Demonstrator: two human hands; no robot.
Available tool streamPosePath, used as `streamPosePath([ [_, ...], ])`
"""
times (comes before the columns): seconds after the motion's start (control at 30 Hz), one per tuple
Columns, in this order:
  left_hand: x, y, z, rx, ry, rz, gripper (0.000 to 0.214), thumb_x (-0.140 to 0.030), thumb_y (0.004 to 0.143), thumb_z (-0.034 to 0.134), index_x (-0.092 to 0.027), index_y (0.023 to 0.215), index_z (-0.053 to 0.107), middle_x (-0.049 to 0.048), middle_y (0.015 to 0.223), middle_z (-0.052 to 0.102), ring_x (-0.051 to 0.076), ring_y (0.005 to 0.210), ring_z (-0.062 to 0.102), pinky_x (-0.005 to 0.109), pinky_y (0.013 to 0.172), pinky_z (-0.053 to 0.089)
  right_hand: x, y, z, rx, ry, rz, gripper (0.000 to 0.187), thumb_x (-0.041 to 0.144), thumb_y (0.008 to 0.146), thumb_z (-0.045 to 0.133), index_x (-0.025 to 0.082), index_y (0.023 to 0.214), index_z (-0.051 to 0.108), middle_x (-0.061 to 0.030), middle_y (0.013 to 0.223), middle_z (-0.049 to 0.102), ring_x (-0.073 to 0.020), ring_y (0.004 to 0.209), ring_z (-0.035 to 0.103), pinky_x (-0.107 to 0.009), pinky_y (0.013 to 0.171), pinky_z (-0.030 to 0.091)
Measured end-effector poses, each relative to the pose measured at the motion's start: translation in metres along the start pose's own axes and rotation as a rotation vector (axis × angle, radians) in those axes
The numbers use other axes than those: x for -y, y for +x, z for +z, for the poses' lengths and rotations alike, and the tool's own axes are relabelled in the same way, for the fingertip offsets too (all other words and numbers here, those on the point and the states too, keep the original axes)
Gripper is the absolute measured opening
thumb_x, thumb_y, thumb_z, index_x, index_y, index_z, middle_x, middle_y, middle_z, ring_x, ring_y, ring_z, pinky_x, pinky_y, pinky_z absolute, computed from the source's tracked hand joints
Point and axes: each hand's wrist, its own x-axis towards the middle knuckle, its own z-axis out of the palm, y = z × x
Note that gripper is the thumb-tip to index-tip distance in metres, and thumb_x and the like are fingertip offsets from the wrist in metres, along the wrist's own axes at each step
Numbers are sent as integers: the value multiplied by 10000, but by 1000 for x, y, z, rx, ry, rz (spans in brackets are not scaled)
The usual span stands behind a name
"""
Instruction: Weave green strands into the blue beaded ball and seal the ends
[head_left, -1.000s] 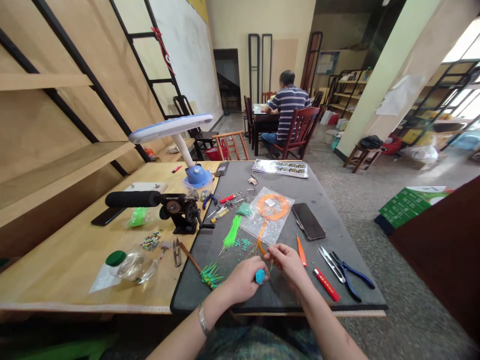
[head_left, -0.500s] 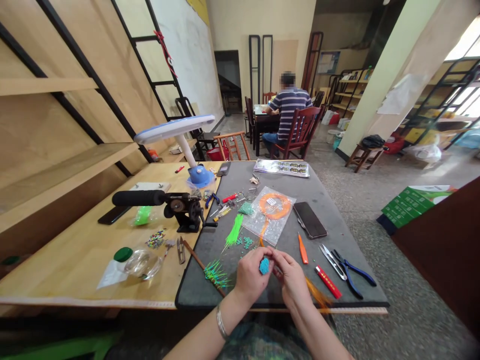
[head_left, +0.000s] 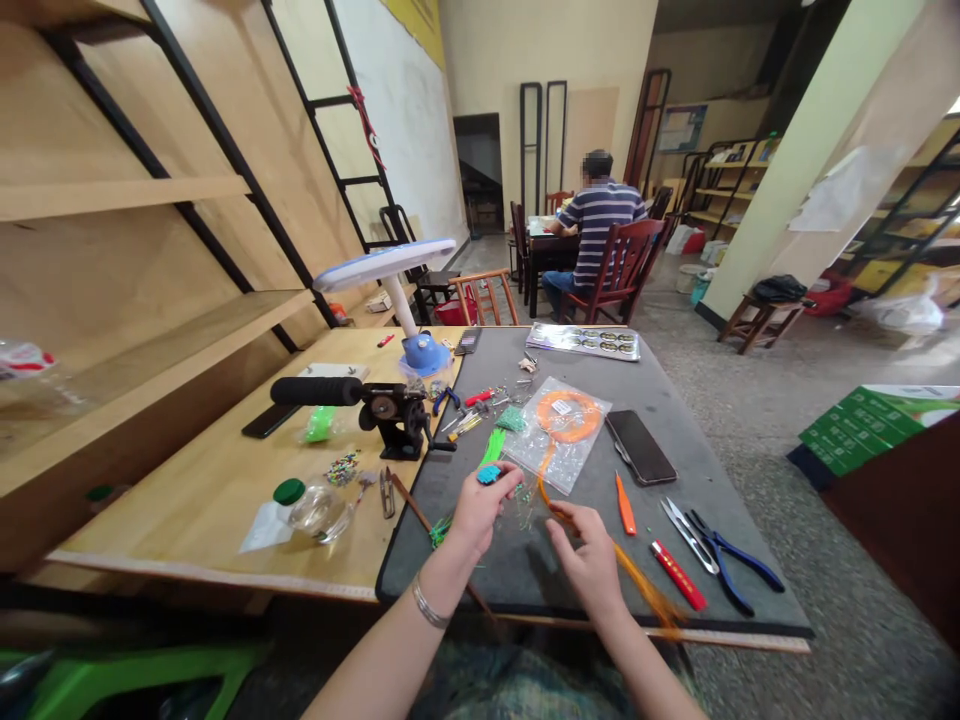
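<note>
Both hands have moved apart since before. Now the left hand [head_left: 478,507] pinches a small blue fuzzy piece [head_left: 489,474] up over the grey felt mat [head_left: 592,500], and the right hand [head_left: 589,555] is closed on thin orange strands [head_left: 641,585] nearer the mat's front edge.
</note>
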Motion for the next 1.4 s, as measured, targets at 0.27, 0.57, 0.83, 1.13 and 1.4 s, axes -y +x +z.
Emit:
streamPosePath([
  [0.27,4,9,-4,5,-114,-36,342,-371,530,804,-119,695,642,-33,531,526,35,439,382,151,376,151,1,1,18,88,-245,-301,233,287,797,639,235,1024,661,-75,1035,690,-240,956,586,-395,842,475],
  [0.57,10,10,-4,-3,-102,-16,352,-389,541,803,-121,696,636,-45,507,496,34,420,370,156,380,155,4,4,28,86,-264,-318,110,251,838,585,245,877,687,-60,959,707,-225,890,590,-380,796,480],
  [0.83,12,9,-3,-15,-41,4,331,-370,550,798,-113,682,637,-46,495,492,33,417,337,155,378,157,4,-1,25,122,-322,-332,141,233,854,558,248,792,683,-41,872,713,-220,822,577,-359,744,467],
  [1.13,10,3,-2,32,28,22,294,-367,595,768,-124,692,633,-54,505,475,38,423,325,164,387,176,-2,-10,19,124,-360,-377,134,181,844,561,252,807,668,-29,884,704,-209,810,577,-338,730,467],
  [1.4,11,1,-3,74,23,18,283,-355,610,765,-127,702,624,-52,517,487,33,425,330,155,391,187,-9,-11,19,133,-398,-379,138,172,847,560,253,821,668,-31,910,702,-216,826,579,-340,733,468],
])
